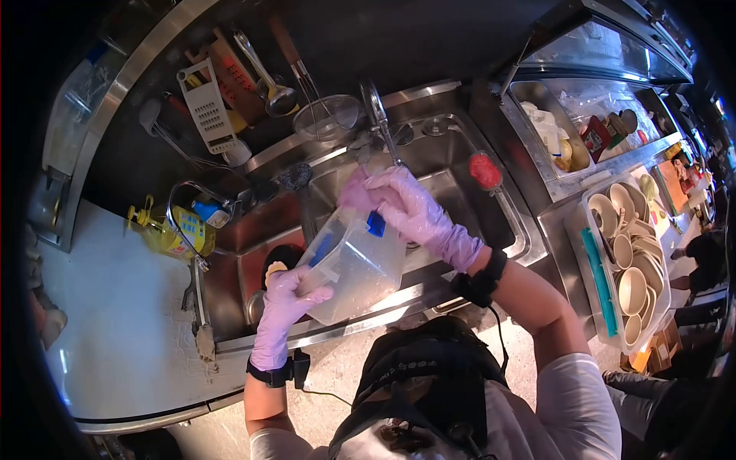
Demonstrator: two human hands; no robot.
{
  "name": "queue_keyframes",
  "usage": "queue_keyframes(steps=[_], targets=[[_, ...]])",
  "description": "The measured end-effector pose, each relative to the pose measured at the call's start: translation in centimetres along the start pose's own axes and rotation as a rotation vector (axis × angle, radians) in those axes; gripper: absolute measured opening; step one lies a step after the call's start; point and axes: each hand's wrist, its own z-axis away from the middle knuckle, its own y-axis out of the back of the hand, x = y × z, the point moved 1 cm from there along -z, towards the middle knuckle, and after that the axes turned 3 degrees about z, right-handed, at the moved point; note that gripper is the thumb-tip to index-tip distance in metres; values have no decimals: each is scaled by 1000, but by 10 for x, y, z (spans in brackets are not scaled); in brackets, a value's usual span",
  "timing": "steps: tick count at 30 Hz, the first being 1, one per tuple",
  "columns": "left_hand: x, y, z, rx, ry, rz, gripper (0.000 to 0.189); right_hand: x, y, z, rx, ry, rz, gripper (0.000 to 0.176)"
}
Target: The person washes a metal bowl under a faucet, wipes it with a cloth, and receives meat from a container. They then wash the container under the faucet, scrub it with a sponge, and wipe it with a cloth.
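A clear plastic container (359, 264) with blue clips is held tilted over the front of the metal sink (452, 188). My left hand (290, 300), in a pink glove, grips its lower left edge with the fingers wrapped round the wall. At its upper end is my right hand (406, 201), also gloved in pink, with bent fingers on a pinkish cloth (355, 190) beside the blue clip. The faucet (377, 115) stands just behind my right hand. Drops of water show on the container's wall.
A dark scrubber (294, 176) and a red sponge (484, 170) lie at the sink's edges. Left are a yellow bottle (180, 232) and second faucet (175, 207). A grater (207, 111) and strainer (328, 117) hang behind. At right is a bin of bowls (599, 303).
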Motion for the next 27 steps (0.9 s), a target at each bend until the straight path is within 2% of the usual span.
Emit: queue_keyframes(steps=[1, 3, 5, 7, 9, 10, 13, 14, 17, 18, 19, 21, 23, 25, 26, 27], targets=[[-2, -2, 2, 1, 61, 177, 27, -1, 1, 1, 24, 34, 10, 30], [-13, -5, 7, 0, 189, 523, 25, 27, 12, 5, 119, -42, -138, 31], [-33, -10, 12, 63, 202, 675, 24, 67, 24, 15, 230, -127, -190, 33], [-52, -15, 13, 195, 182, 849, 25, 56, 52, 36, 289, -663, -155, 33], [-65, -15, 17, 395, 146, 1031, 29, 63, 62, 47, 360, -843, -267, 31], [-66, -17, 13, 619, 190, 1021, 41, 79, 62, 53, 390, -801, -410, 29], [-65, 0, 2, 758, 236, 1285, 56, 108, 46, 58, 565, -751, -588, 29], [-59, -2, -3, 775, 239, 1384, 69, 115, 36, 60, 590, -755, -747, 28], [-43, -14, -25, 813, 170, 1457, 77, 91, -12, 44, 556, -521, -659, 34], [-36, -21, -28, 839, 240, 1397, 79, 81, -27, 38, 533, -479, -649, 37], [-18, -32, -30, 781, 231, 1439, 76, 68, -41, 32, 493, -490, -670, 40], [-38, -55, -36, 840, 203, 1478, 71, 45, -64, 26, 481, -617, -666, 50], [-23, -52, -40, 827, 159, 1500, 69, 29, -86, 35, 448, -614, -662, 49], [-27, -50, -37, 863, 176, 1505, 69, 11, -107, 48, 296, -637, -756, 49], [-38, -47, -37, 887, 206, 1497, 69, 1, -118, 52, 275, -556, -849, 49], [-46, -45, -39, 903, 230, 1491, 69, -23, -123, 51, 239, -501, -813, 49]])
